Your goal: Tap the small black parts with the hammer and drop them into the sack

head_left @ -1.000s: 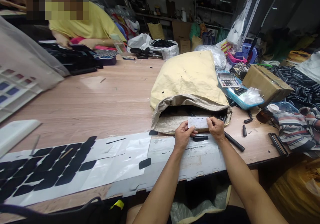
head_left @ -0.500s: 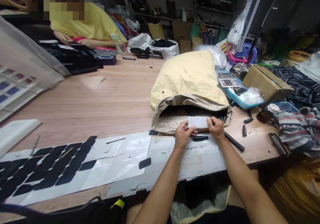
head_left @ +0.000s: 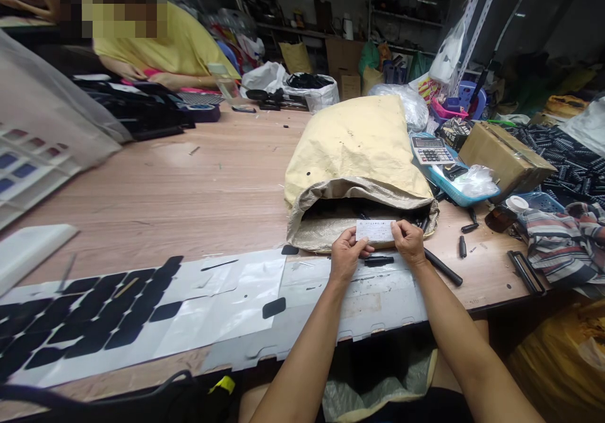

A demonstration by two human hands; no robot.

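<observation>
Both of my hands hold a small white printed slip (head_left: 375, 229) just in front of the mouth of a big yellow woven sack (head_left: 357, 152). My left hand (head_left: 346, 257) pinches its left end and my right hand (head_left: 409, 243) pinches its right end. Dark parts show inside the sack's opening. A short black cylinder (head_left: 378, 261) lies on the white sheet (head_left: 368, 297) right below my hands. A longer black rod (head_left: 443, 267) lies beside my right wrist.
Black oval pads (head_left: 89, 322) cover the white sheet at the left. A calculator (head_left: 431, 150), blue basket (head_left: 456, 190), cardboard box (head_left: 505, 156) and striped cloth (head_left: 562, 240) crowd the right. Another person in yellow (head_left: 161, 48) works at the far left of the wooden table (head_left: 189, 183).
</observation>
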